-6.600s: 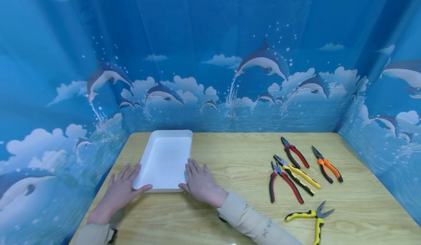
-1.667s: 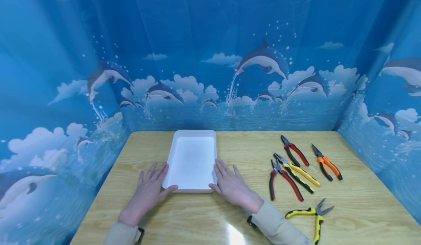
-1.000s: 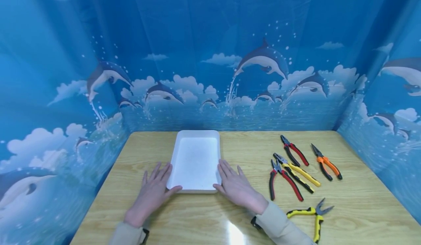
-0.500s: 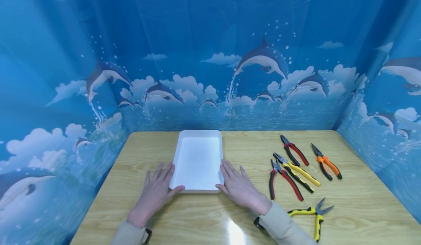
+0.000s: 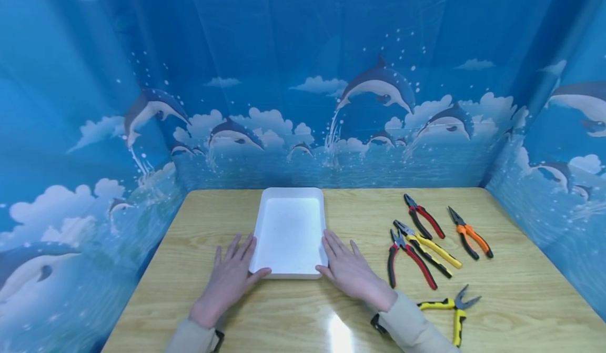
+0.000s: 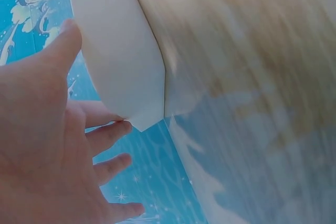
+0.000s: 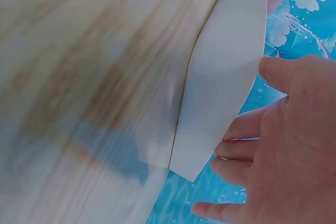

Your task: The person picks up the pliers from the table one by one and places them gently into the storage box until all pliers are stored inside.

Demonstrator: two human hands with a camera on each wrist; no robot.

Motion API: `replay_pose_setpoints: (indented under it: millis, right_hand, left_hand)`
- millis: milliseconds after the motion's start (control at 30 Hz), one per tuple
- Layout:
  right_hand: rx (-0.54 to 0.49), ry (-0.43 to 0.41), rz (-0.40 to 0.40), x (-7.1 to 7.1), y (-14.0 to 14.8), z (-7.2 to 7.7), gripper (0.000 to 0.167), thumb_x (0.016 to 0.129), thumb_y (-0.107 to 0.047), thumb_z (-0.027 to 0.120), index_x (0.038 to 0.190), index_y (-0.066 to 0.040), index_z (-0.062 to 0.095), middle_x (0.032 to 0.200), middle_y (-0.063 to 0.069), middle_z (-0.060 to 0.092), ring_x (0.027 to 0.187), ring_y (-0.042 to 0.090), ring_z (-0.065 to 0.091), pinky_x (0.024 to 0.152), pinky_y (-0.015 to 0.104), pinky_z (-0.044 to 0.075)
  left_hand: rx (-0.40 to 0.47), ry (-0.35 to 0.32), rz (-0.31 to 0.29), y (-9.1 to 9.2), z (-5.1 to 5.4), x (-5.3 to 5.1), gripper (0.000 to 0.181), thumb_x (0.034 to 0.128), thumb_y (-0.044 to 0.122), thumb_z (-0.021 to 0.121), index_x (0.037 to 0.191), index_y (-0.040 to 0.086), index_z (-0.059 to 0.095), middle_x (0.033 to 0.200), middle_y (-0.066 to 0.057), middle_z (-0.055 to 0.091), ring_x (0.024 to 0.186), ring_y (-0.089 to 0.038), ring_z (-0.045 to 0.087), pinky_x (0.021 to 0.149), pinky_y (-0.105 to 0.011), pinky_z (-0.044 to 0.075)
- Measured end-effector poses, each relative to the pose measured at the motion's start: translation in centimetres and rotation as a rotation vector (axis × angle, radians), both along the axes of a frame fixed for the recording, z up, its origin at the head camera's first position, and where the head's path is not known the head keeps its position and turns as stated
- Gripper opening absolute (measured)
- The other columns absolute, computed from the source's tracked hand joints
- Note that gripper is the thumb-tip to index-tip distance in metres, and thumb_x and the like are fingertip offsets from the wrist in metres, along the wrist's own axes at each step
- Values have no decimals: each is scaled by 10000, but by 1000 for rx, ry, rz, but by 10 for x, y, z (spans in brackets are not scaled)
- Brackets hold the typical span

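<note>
A white rectangular tray (image 5: 291,234) lies on the wooden table near its back edge, with nothing inside it. My left hand (image 5: 229,279) rests against the tray's left side, its fingers straight and its thumb at the near left corner. On the opposite side, my right hand (image 5: 352,271) touches the tray's right wall with extended fingers, thumb at the near right corner. Both wrist views show the tray's outer wall, with the left hand (image 6: 58,129) and the right hand (image 7: 283,140) flat along it, fingers spread.
Several pliers lie on the right: red-black pliers (image 5: 423,219), another red-black pair (image 5: 418,263), yellow-black pliers (image 5: 437,250), orange-black pliers (image 5: 468,234), and splayed yellow pliers (image 5: 458,311) by the right sleeve. A blue dolphin-print curtain (image 5: 303,79) surrounds the table (image 5: 279,316).
The tray has slid right along the table from the left side, both hands moving with it on its two sides. In the last second the slide is small. The pliers have stayed put.
</note>
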State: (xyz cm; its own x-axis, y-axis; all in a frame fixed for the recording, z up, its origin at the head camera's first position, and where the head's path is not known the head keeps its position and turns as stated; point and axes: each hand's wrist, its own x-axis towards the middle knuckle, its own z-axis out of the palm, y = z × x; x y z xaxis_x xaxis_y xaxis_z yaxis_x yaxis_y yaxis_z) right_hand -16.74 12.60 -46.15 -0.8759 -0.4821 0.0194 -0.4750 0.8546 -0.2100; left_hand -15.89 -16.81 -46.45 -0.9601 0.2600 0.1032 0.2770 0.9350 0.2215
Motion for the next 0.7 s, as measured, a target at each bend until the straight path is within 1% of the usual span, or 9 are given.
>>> replay_pose_setpoints:
  millis: [233,467,700]
  right_hand:
    - [-10,-21,-16,1,6,0,718,1074,-460,431,1570,32,268,1667,185,178,1531,353,215,1203,655,196]
    - [1,-19,-27,1,12,-1,711,1080,-457,412,1573,32,258,1666,183,177,1533,355,204,1208,648,194]
    - [-5,-20,-26,2,17,-2,703,1082,-451,413,1571,32,265,1666,177,181,1533,353,206,1207,649,196]
  left_hand:
    - [-2,-5,-3,7,-2,-1,854,953,586,596,1536,-2,388,1603,-179,362,1506,-438,229,1143,-767,153]
    - [6,-16,2,14,-1,0,861,952,590,596,1541,2,377,1607,-183,351,1514,-428,216,1156,-752,145]
    - [11,-8,-8,18,-2,0,865,950,588,600,1539,-5,379,1606,-187,350,1506,-431,236,1162,-744,147]
